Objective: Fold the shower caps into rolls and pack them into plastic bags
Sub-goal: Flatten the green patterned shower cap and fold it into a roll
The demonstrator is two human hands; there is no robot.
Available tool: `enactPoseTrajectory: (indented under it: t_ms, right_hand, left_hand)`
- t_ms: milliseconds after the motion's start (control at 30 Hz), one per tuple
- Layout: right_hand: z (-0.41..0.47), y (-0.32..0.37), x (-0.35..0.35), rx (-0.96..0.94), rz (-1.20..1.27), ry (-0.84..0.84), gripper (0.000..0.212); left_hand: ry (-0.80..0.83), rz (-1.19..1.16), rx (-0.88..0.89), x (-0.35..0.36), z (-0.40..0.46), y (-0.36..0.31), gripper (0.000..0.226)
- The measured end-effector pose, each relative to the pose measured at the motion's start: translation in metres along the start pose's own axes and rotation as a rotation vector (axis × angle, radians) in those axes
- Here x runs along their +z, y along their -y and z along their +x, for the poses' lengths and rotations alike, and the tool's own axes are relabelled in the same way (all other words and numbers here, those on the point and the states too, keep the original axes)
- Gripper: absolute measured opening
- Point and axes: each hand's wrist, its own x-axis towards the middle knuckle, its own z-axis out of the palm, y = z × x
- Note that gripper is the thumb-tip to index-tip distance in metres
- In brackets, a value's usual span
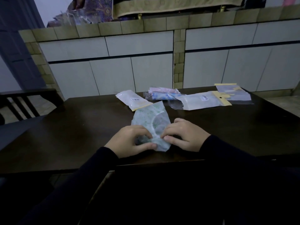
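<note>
A pale shower cap (151,120) with a green print lies flattened lengthwise on the dark table (73,127), its near end bunched up. My left hand (129,138) pinches that near end from the left, thumb under and fingers curled over. My right hand (185,135) pinches it from the right. Behind the cap lies a plastic bag (133,99) with a yellow strip and a barcode. A second such bag (201,101) lies to the right, and a third one (233,92) sits at the far right corner.
A blue and pink patterned bundle in clear plastic (164,95) lies at the table's far edge. A dark chair (24,101) stands to the left. Grey cabinet fronts (113,75) with tiled trim rise behind the table.
</note>
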Motion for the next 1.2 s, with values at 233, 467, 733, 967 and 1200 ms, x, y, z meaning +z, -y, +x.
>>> enactPoseTrajectory:
  t_ms: [233,467,733,967,1200]
  right_hand:
    - [-0.003,-0.006,-0.001,0.015,-0.005,-0.066,0.030]
    - [-0.005,-0.011,0.004,-0.015,-0.006,-0.003,0.047]
    - [-0.007,-0.014,0.008,0.122,0.198,-0.002,0.042]
    - [-0.006,-0.011,0.011,0.314,0.320,-0.139,0.029]
    - [0.001,-0.011,0.003,0.500,0.346,-0.048,0.029]
  left_hand:
    - [-0.087,0.055,-0.035,0.009,0.010,-0.006,0.042]
    - [-0.050,0.014,0.117,0.005,0.005,-0.010,0.029]
    - [0.002,-0.058,-0.065,0.008,0.005,-0.009,0.024]
    - [0.033,-0.162,-0.274,0.005,0.010,-0.016,0.004]
    - [-0.002,-0.080,-0.229,0.007,0.004,-0.023,0.016]
